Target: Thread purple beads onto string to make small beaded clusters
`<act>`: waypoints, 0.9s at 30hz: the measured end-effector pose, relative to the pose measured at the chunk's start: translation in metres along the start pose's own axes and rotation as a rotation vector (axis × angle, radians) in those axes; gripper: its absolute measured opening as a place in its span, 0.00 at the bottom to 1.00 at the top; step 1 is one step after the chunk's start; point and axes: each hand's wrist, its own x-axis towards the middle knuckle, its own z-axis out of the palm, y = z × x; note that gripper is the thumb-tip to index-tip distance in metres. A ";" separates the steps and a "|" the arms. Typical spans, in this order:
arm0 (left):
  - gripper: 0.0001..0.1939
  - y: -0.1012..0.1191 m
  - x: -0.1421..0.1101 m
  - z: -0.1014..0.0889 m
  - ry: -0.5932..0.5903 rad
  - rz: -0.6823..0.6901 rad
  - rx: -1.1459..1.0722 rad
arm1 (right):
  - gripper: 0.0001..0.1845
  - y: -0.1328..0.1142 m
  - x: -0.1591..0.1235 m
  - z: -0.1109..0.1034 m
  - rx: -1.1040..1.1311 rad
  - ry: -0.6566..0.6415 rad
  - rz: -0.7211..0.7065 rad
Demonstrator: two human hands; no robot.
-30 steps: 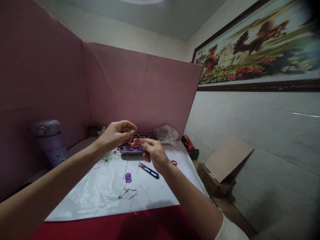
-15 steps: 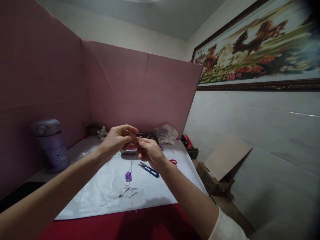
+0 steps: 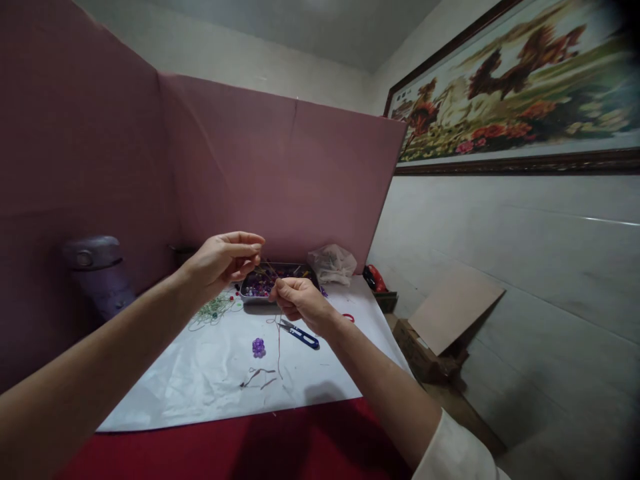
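My left hand point(image 3: 231, 257) is raised over the table, its fingers pinched on a thin cord. Lower and to the right, my right hand point(image 3: 299, 301) also pinches the cord point(image 3: 270, 269), which runs between the two hands. A loose length of brown cord point(image 3: 279, 350) hangs below my right hand toward the white sheet. Under the hands lies a purple bead cluster point(image 3: 259, 347); whether it is tied to the cord I cannot tell. Blue thread snips point(image 3: 300, 335) rest just below my right hand. Short brown cord pieces point(image 3: 259, 377) lie nearer the front.
Behind the hands stands a tray point(image 3: 243, 299) of mixed beads, beside a clear plastic bag point(image 3: 333, 264). Tangled green thread point(image 3: 213, 311) lies left, near a purple bottle point(image 3: 103, 277). Red-handled scissors point(image 3: 349, 318) are partly hidden by my right arm. Pink panels point(image 3: 280, 180) border the table.
My hands have moved apart, the left going up and left, with the cord now stretched between them. The bead tray and green thread have come into clearer view.
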 end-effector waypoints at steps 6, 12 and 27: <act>0.09 0.022 0.007 0.002 0.116 0.157 0.022 | 0.24 0.010 -0.003 -0.007 -0.001 0.001 0.001; 0.10 0.044 0.011 -0.012 0.189 0.219 0.026 | 0.23 0.018 -0.010 -0.014 -0.021 0.035 -0.008; 0.05 -0.039 -0.006 -0.084 0.282 -0.045 0.302 | 0.24 0.034 -0.041 -0.033 -0.323 0.205 0.062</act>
